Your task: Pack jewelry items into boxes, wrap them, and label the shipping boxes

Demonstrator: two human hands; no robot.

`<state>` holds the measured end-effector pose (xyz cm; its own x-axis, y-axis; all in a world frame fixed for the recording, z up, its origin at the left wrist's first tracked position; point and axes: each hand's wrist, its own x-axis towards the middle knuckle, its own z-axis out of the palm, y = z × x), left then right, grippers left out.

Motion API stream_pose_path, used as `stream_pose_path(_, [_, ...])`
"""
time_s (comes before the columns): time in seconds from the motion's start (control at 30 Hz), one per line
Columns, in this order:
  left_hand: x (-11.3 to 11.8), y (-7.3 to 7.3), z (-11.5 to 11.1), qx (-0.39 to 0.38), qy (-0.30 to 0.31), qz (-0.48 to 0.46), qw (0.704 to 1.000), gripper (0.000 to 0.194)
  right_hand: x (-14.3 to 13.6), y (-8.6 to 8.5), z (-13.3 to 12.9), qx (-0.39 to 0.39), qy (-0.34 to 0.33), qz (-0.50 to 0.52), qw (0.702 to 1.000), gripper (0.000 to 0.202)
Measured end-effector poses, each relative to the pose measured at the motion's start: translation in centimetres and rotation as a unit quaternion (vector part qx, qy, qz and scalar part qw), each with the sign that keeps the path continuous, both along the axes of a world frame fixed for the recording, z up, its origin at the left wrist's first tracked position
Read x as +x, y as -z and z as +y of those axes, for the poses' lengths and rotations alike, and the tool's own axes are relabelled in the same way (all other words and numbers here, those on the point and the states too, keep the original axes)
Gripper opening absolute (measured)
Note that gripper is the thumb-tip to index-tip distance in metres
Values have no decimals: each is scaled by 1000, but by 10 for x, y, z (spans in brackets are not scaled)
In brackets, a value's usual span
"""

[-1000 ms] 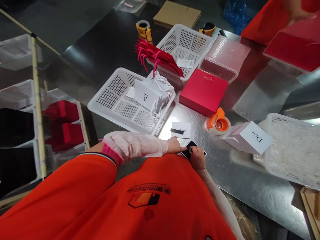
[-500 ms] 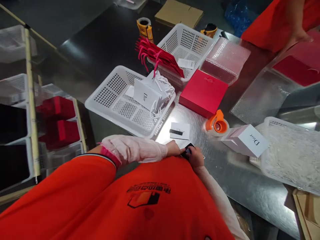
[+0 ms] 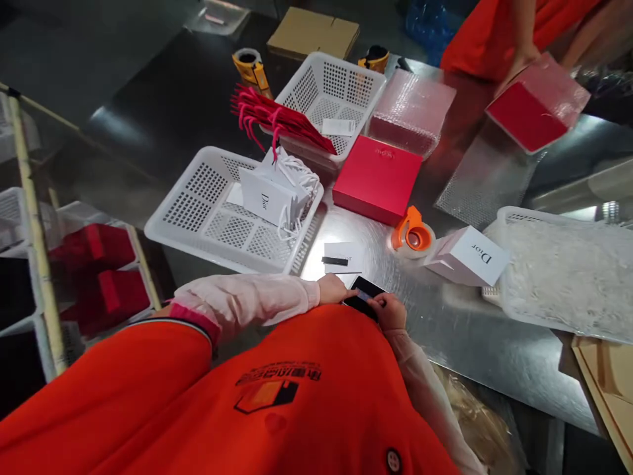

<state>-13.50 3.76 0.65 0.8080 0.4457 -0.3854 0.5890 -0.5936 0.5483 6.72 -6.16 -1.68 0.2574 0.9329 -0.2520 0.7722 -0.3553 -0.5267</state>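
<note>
A small flat black item (image 3: 364,290) with a bluish patch lies at the table's near edge, against my orange shirt. My left hand (image 3: 334,289) touches its left side with an extended finger; the other fingers look curled. At its right side, my right hand (image 3: 390,310) pinches the item's edge between thumb and fingers. Just beyond them lies a white card (image 3: 353,254) with a short black strip (image 3: 335,261) across it. A white Dior box (image 3: 475,256) stands to the right, beside an orange tape dispenser (image 3: 413,236).
White basket (image 3: 171,239) holds Dior bags; another basket (image 3: 316,79) has red bags across its rim. A red box (image 3: 378,178) and bubble-wrapped box (image 3: 413,109) sit behind. Shredded-filler basket (image 3: 514,284) stands right. Another person's hands hold a wrapped red box (image 3: 534,109).
The view has shifted, so the table's things appear further left. More of the black item shows between my hands. The other person has lifted and tilted the wrapped red box.
</note>
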Motion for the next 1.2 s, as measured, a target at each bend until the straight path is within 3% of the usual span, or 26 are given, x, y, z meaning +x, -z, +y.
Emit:
stream_pose_path(0.07, [2,-9,9,55,-13,-21,998,30,1,3,-2,45,-8,16,999,19])
stream_pose_path(0.2, [-4,-17,32,158,-136,1,978,35,4,4,-11,128,20,50,990,19])
stream_pose_path(0.3, [-13,-14,47,106,-195,12,975,34,5,6,-22,150,79,78,983,25])
stream_pose_path(0.37, [-14,-13,50,65,-210,-21,975,42,4,10,-31,124,116,109,979,37])
stream_pose_path(0.5, [4,-15,30,32,-142,-87,985,46,-1,21,-42,62,185,183,964,57])
stream_pose_path(0.63, [34,-18,-3,44,-21,-119,992,51,-4,26,-43,64,208,214,952,53])
stream_pose_path(0.7, [46,-16,-11,80,11,-97,992,48,-3,27,-43,72,208,216,951,51])
stream_pose_path(0.83, [52,-9,-8,139,22,-51,989,43,-3,26,-44,89,205,223,949,47])
stream_pose_path(0.97, [44,-2,-2,138,15,-63,988,32,-5,22,-40,114,222,211,945,41])
stream_pose_path(1.2, [45,6,-2,107,-22,-44,993,33,1,20,-19,-17,297,211,931,28])
